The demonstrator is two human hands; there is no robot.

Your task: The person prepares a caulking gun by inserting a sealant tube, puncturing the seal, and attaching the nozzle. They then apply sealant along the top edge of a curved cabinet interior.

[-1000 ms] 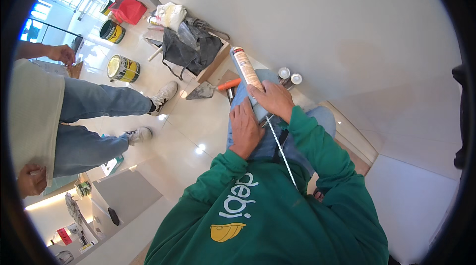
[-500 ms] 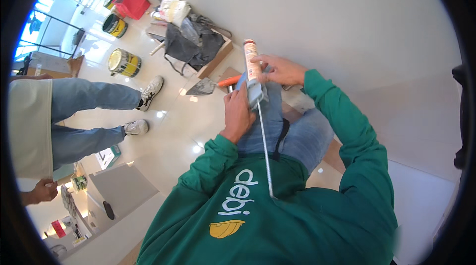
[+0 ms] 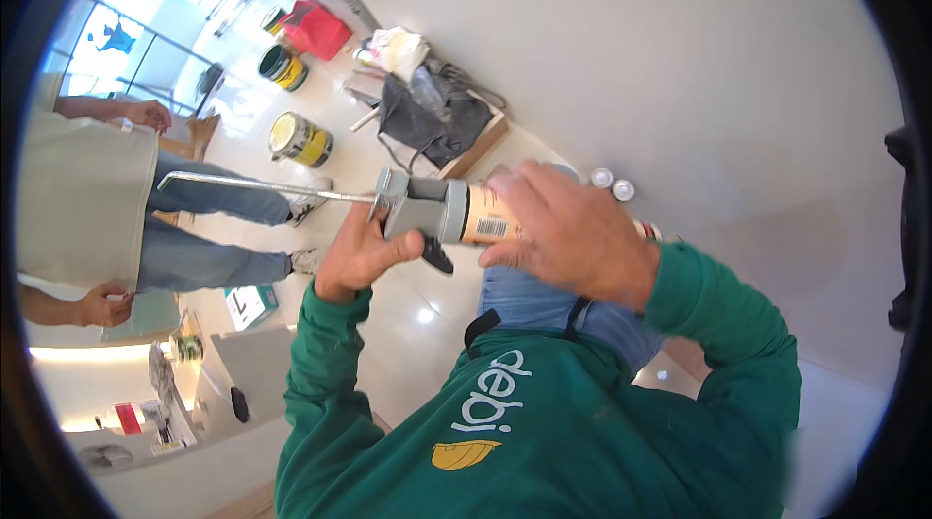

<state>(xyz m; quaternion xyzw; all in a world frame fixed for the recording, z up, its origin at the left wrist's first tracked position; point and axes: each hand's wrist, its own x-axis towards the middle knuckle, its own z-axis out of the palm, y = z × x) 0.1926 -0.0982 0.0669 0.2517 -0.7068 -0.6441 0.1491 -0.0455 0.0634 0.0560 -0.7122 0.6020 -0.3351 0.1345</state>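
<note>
A worker's left hand (image 3: 354,265), thumb spread, grips a grey caulking gun (image 3: 419,220); the right hand (image 3: 587,233) curls around its cartridge (image 3: 488,211), which could slip should that hold loosen.

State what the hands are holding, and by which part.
A caulking gun with a tube in it: the left hand at the gun's rear end, beside the rod; the right hand over the tube.
</note>
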